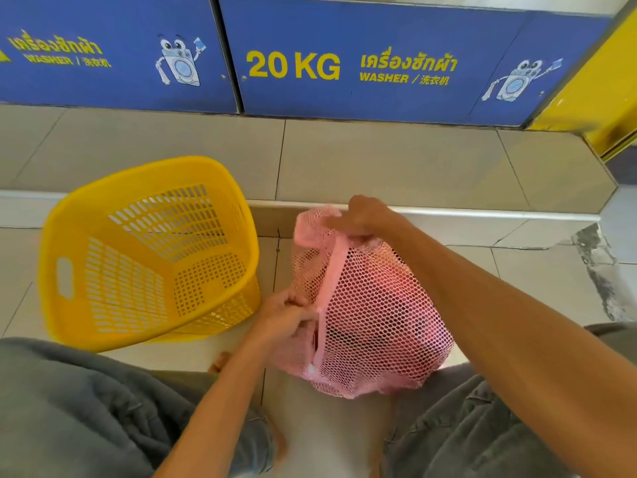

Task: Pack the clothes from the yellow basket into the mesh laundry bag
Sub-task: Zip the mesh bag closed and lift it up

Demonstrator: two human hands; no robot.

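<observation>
The pink mesh laundry bag stands on the floor between my knees, bulging with dark and red clothes seen through the netting. My right hand grips the bag's top end. My left hand pinches the bag at its pink zipper strip, about halfway down the strip. The yellow basket stands to the left of the bag, tilted toward me, with nothing inside it.
A tiled step runs across behind the bag and basket. Above it are the blue washer panels marked 20 KG. My knees in grey shorts frame the bottom. A cracked tile patch lies at right.
</observation>
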